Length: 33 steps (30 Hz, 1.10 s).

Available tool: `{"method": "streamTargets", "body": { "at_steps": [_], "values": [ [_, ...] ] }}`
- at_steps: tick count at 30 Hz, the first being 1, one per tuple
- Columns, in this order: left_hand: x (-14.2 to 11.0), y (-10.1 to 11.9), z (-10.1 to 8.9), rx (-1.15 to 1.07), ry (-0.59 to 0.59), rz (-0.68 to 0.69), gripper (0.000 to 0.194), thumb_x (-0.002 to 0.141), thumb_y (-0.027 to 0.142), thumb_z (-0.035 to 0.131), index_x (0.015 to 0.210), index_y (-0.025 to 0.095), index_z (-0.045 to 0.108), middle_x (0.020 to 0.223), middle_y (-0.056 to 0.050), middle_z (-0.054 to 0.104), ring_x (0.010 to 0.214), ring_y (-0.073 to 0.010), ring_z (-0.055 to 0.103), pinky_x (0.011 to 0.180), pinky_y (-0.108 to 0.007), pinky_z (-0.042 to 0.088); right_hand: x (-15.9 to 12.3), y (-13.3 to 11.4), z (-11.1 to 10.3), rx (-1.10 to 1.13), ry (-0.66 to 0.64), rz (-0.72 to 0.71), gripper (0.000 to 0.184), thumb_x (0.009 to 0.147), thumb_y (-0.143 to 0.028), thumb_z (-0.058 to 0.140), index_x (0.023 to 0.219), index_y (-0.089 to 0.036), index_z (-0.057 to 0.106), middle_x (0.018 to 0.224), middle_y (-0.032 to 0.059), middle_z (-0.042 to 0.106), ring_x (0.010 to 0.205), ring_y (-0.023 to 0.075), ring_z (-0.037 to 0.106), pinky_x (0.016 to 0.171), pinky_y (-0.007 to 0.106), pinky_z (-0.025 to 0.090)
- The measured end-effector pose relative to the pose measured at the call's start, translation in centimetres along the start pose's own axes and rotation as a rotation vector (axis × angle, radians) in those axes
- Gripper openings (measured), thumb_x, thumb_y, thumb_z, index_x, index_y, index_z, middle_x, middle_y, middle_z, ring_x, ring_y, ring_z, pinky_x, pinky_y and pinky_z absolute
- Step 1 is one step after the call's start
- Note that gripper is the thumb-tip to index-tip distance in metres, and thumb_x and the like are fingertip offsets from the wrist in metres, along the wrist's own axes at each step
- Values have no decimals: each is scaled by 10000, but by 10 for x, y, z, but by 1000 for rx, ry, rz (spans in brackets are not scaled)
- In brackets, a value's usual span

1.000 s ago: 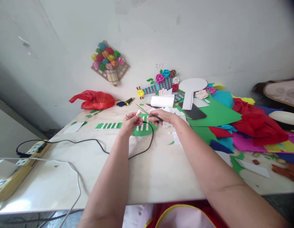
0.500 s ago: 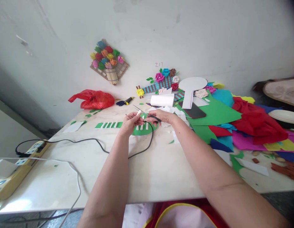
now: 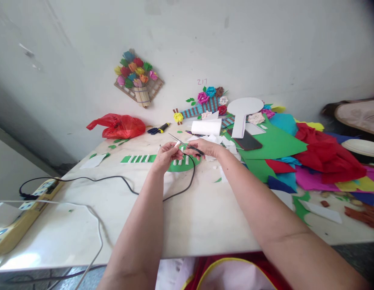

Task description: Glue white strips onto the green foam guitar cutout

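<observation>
My left hand (image 3: 166, 156) pinches a small white paper roll (image 3: 177, 144) upright between thumb and fingers. Closed around the dark handles of a pair of scissors (image 3: 195, 150) is my right hand (image 3: 205, 148); the blades point up and left, beside the roll. Whether the blades touch the roll I cannot tell. Beneath both hands lies a green cut-out (image 3: 138, 159) with a long strip and a round end, bearing several short white paper strips. Part of its round end is hidden by my hands.
A black cable (image 3: 191, 181) loops across the table (image 3: 211, 225) to a power strip (image 3: 38, 201) at left. Behind are a red plastic bag (image 3: 123, 127), pliers (image 3: 159, 129) and a white paper roll (image 3: 206, 127). Coloured paper (image 3: 325, 157) and a phone (image 3: 245, 140) lie to the right.
My hands stay in nearly the same place with the roll and the scissors. The scissors' blades have shifted very slightly.
</observation>
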State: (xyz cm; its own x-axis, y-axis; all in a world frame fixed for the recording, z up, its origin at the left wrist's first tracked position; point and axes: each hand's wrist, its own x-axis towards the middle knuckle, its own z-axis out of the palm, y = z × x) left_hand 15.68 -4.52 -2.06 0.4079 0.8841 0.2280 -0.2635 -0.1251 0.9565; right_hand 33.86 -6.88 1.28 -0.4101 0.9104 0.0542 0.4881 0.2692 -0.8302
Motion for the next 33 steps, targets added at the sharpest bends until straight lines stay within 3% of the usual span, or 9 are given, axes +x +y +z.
{"method": "streamTargets", "body": {
  "at_steps": [18, 26, 33],
  "values": [
    [-2, 2, -1, -4, -25, -14, 278, 650, 296, 676, 818, 131, 530, 553, -19, 614, 434, -105, 557, 463, -206, 442, 2, 3, -1, -16, -45, 4, 329, 705, -476, 588, 740, -151, 548, 461, -33, 480, 393, 87, 466, 313, 175, 342],
    [-2, 3, 0, 21, -23, -27, 299, 652, 323, 677, 815, 124, 526, 549, -10, 611, 430, -97, 552, 456, -197, 439, 2, 5, -2, -26, -88, 4, 341, 724, -475, 572, 811, -147, 544, 564, -22, 525, 454, 77, 504, 354, 166, 360],
    [-1, 0, -3, 22, -30, -17, 279, 666, 312, 668, 814, 123, 524, 555, -12, 611, 434, -97, 552, 458, -198, 436, -1, 0, 0, -72, -58, 1, 322, 725, -467, 554, 767, -149, 529, 490, -44, 460, 401, 66, 437, 330, 162, 305]
  ]
}}
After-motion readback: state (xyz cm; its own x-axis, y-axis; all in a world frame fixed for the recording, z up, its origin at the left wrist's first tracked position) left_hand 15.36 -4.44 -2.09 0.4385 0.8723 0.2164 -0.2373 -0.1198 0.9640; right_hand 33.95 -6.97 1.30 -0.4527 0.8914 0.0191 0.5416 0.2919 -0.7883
